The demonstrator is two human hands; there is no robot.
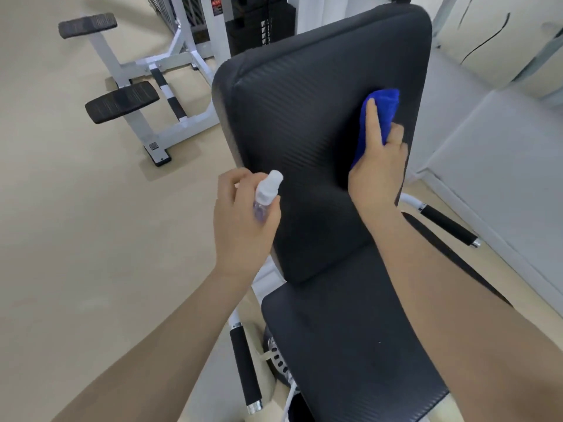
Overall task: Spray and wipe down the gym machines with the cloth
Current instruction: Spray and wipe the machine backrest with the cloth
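**Two hands at work on the backrest: wiping under way, spray held ready**

One blue cloth (379,117), folded into a thick pad, lay pressed against the upper right part of the black backrest pad (304,117) of the gym machine. The right hand (377,169) held it there, its fingers (374,123) clamped on the cloth, the forefinger stretched up along the fabric and the others curled round its right edge. The left hand (243,220) hovered just beside the lower left edge of the same pad, its fingers wrapped tight around a small clear spray bottle (265,196) whose white cap pointed up toward the padding. Whether a finger rested on the pump could not be told.

By the look of it, the wiping step was in hand on the backrest, with the spraying paused. The next move would call for sweeping the cloth across and down the ribbed surface while keeping it flat and pressed, then treating the seat pad (350,345) below, which appeared not yet reached.

Foam-covered handles (245,363) stuck out at either side of the seat. Farther off on the beige floor (76,208) stood a white frame with black foot plates (122,102), and a weight stack (259,22) rose behind the backrest.
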